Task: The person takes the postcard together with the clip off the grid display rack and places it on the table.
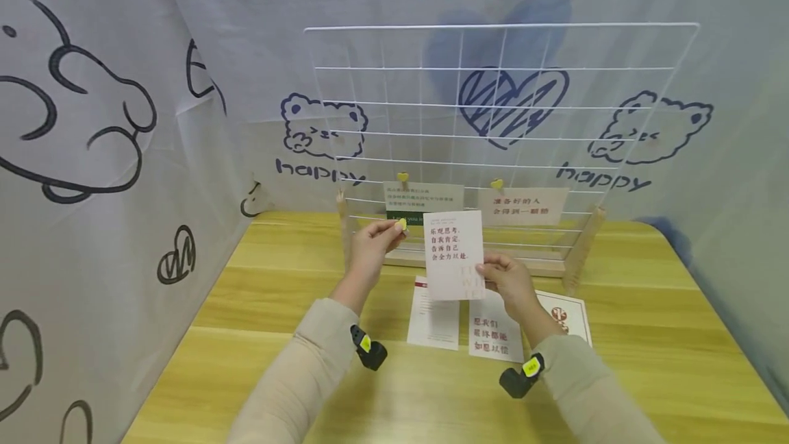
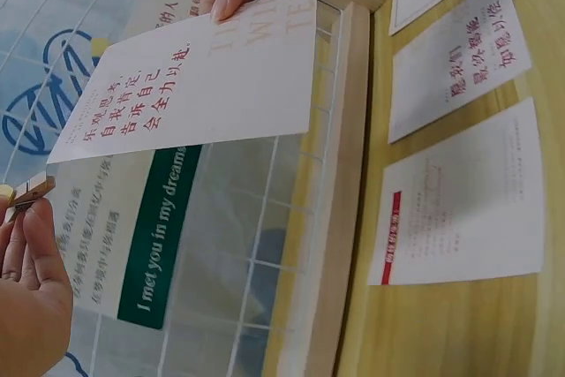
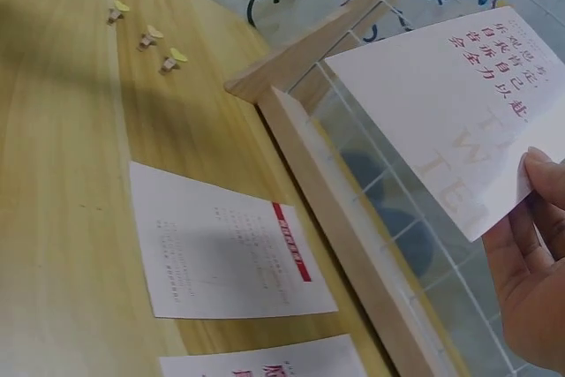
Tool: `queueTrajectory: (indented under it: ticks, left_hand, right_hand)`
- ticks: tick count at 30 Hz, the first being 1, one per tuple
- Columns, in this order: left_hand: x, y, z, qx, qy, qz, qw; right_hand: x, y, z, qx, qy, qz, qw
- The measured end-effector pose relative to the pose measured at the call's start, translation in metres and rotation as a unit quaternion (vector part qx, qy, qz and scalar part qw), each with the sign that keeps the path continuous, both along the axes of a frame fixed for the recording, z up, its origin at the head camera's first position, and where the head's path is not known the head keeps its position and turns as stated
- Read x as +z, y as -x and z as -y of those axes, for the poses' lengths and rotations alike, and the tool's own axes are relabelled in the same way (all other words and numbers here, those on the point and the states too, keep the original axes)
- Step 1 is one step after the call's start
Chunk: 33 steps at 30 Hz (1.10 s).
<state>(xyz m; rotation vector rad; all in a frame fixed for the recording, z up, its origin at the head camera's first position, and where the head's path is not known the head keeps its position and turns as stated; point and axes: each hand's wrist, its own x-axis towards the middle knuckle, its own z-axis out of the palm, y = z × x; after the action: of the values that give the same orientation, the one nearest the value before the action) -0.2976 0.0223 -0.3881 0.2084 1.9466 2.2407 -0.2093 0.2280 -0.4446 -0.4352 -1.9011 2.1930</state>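
My right hand [image 1: 514,286] pinches a white card [image 1: 446,273] with red writing by its lower right edge, upright in front of the wire grid [image 1: 502,25]. To its left, my left hand [image 1: 368,252] holds a small wooden clip [image 2: 33,190] with a yellow heart between thumb and fingers, just off the card's upper left corner. Behind the held card, a card with a green band [image 2: 159,236] hangs on the grid under a heart clip [image 1: 403,177]. Another card [image 1: 530,206] with red writing hangs to the right under a second heart clip [image 1: 496,184].
The grid stands in a wooden base [image 3: 309,209] on the wooden table [image 1: 216,375]. In front lie a card with a red strip [image 1: 431,324], a card with red writing [image 1: 495,338] and a bordered card [image 1: 578,314]. Three heart clips [image 3: 150,38] lie at the left.
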Motion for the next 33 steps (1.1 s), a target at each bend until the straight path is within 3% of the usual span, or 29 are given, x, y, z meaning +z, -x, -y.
queueTrajectory:
  ticks: [18, 33]
  left_hand:
    - [-0.046, -0.01, 0.056, 0.043, -0.004, 0.065, 0.997]
    - [-0.077, -0.028, 0.096, 0.067, 0.009, 0.098, 0.9928]
  right_hand:
    - [-0.031, 0.005, 0.035, 0.003, -0.038, 0.082, 0.9959]
    - [-0.054, 0.014, 0.066, 0.004, -0.026, 0.097, 0.995]
